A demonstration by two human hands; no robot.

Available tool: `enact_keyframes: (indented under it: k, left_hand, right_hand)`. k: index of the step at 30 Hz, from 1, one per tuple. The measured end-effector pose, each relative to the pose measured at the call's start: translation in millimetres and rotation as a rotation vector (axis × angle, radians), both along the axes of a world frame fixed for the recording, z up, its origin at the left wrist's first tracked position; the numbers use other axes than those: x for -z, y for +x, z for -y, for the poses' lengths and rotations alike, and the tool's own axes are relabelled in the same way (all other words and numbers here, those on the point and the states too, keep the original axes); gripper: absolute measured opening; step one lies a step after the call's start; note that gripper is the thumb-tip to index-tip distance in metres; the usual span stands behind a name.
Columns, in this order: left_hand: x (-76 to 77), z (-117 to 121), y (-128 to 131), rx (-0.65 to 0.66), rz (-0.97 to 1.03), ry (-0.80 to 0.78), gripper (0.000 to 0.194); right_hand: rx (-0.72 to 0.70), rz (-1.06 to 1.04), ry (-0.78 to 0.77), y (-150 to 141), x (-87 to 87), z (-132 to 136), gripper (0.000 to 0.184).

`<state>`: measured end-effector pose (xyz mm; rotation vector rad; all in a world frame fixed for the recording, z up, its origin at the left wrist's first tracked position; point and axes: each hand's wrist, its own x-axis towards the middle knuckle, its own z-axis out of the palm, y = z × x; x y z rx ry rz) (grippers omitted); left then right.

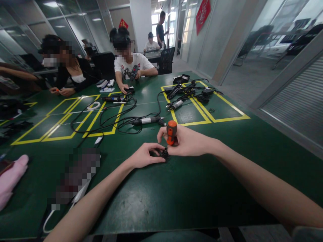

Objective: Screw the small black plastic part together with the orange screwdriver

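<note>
My right hand (185,143) is closed around a stubby screwdriver with an orange and black handle (172,131), held upright with its tip down on a small black part (165,154). My left hand (145,155) pinches that small black part from the left and holds it against the green table (191,188). Both hands meet near the middle of the table, close in front of me.
Black cables and a grey electric screwdriver (147,120) lie just beyond my hands inside yellow taped boxes. More tools (180,92) sit at the back right. Two people work at the far side, one holding a tool (133,72). A pink object (11,176) lies at the left edge.
</note>
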<state>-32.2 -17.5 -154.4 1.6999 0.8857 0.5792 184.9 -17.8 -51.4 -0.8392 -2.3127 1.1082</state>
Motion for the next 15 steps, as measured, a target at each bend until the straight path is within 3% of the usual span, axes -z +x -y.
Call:
enact_keyframes:
  k: [5, 12, 15]
  left_hand:
    - [-0.3, -0.3, 0.4, 0.006, -0.004, -0.003, 0.039]
    - [-3.5, 1.0, -0.3, -0.009, -0.019, 0.003, 0.04]
    - [-3.5, 1.6, 0.5, -0.006, -0.015, 0.009, 0.039]
  right_hand:
    - [0.026, -0.019, 0.057, 1.7, -1.0, -0.8, 0.009]
    - [-0.065, 0.015, -0.101, 6.1, -8.9, 3.6, 0.03]
    - [-0.06, -0.005, -0.083, 6.0, -6.1, 3.2, 0.022]
